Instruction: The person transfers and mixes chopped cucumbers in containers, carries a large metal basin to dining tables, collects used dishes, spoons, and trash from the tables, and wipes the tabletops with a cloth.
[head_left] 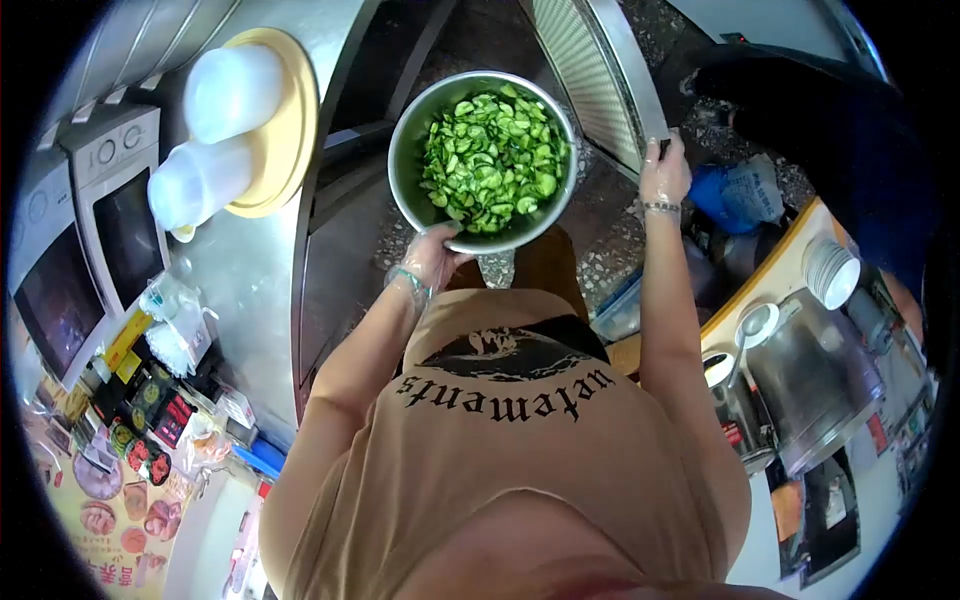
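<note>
A round metal bowl [402, 165] full of sliced green cucumber [490, 160] is at the top centre, in front of the person's body. My left hand [432, 258], in a clear glove, grips the bowl's near rim at the lower left. My right hand [665, 172], also in a clear glove, is closed on the edge of an open door [615, 85] with a pale ribbed inner panel. Beside the door, behind the bowl, a dark opening of the metal unit shows.
On the left, a steel counter [225, 285] bears a round yellow board [285, 130], two translucent containers [232, 92] and microwaves [125, 230]. Stacked white bowls [830, 272] and a steel lid [815, 375] are at right. Another person's dark sleeve [800, 120] is at upper right.
</note>
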Tool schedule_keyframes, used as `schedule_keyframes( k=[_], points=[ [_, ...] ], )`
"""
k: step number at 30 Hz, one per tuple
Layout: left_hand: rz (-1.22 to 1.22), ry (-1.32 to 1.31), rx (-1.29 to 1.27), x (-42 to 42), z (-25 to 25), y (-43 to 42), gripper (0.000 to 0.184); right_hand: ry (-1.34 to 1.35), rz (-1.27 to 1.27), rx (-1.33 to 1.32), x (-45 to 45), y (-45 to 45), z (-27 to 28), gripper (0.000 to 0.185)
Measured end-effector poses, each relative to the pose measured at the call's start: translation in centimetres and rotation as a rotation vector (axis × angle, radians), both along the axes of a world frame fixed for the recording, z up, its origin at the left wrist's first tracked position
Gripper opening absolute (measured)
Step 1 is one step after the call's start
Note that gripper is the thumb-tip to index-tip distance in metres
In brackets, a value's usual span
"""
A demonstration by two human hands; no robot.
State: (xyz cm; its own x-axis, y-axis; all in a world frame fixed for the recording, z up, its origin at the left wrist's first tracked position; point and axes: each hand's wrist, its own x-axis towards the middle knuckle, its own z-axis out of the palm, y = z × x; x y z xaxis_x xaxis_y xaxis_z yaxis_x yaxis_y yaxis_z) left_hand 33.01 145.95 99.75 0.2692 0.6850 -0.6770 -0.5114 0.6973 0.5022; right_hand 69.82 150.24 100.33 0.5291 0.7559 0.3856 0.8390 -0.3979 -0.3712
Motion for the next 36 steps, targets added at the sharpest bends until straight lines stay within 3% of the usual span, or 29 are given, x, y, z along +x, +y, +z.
schedule_keyframes(
  k=[4, 7, 9, 11, 12, 13, 15, 18, 19, 21, 23, 28, 30, 35, 36],
  points=[
    [0.057, 0.073, -0.056, 3.9, -4.3, 6.6, 0.034, -0.098, -0.033, -0.029, 3.9, 1.6, -0.3, 0.051],
    [0.095, 0.066, -0.155, 4.4, -12.0, 14.1, 0.027, -0.138, -0.057, 0.040, 6.7, 3.3, -0.6, 0.048],
    [0.135, 0.111, -0.102, 4.8, -14.4, 18.4, 0.024, -0.042, -0.018, 0.165, 8.3, 3.8, -1.7, 0.041],
    [0.187, 0.084, -0.208, 4.5, -17.3, 23.7, 0.023, 0.081, -0.139, 0.103, 8.9, 4.6, -1.6, 0.036],
    [0.201, 0.065, -0.199, 4.1, -20.9, 26.8, 0.022, 0.033, -0.158, 0.085, 9.3, 5.0, -1.8, 0.036],
    [0.371, 0.148, -0.278, 4.9, -22.5, 29.3, 0.022, -0.013, -0.170, 0.057, 9.8, 5.2, -2.1, 0.036],
    [0.407, 0.008, -0.206, 3.7, -28.1, 34.0, 0.024, 0.071, -0.200, 0.081, 10.6, 5.9, -2.7, 0.036],
    [0.406, -0.219, -0.054, 0.7, -38.8, 41.4, 0.029, -0.019, -0.176, 0.142, 12.0, 6.7, -4.0, 0.035],
    [0.416, -0.215, -0.055, 1.2, -38.8, 42.6, 0.029, 0.005, -0.178, 0.175, 12.1, 6.9, -4.4, 0.036],
    [0.703, -0.119, -0.087, 3.2, -37.1, 44.9, 0.024, -0.060, -0.208, 0.111, 11.6, 7.8, -4.1, 0.037],
    [0.746, -0.102, -0.117, 2.8, -38.5, 47.5, 0.024, -0.003, -0.286, 0.127, 10.4, 8.8, -3.8, 0.039],
    [0.768, -0.071, -0.102, -1.5, -50.1, 53.8, 0.026, 0.038, -0.226, 0.274, 11.4, 8.8, -5.0, 0.042],
    [0.426, 0.475, 0.269, -2.2, -50.6, 54.2, 0.032, -0.007, -0.217, 0.251, 11.8, 8.5, -5.2, 0.042],
    [0.396, 0.301, 0.172, -2.4, -46.6, 48.8, 0.037, -0.181, -0.210, 0.058, 11.6, 8.0, -4.2, 0.040],
    [0.393, 0.253, 0.154, -2.3, -44.7, 47.2, 0.039, -0.104, -0.214, 0.035, 11.8, 7.8, -4.1, 0.040]
  ],
)
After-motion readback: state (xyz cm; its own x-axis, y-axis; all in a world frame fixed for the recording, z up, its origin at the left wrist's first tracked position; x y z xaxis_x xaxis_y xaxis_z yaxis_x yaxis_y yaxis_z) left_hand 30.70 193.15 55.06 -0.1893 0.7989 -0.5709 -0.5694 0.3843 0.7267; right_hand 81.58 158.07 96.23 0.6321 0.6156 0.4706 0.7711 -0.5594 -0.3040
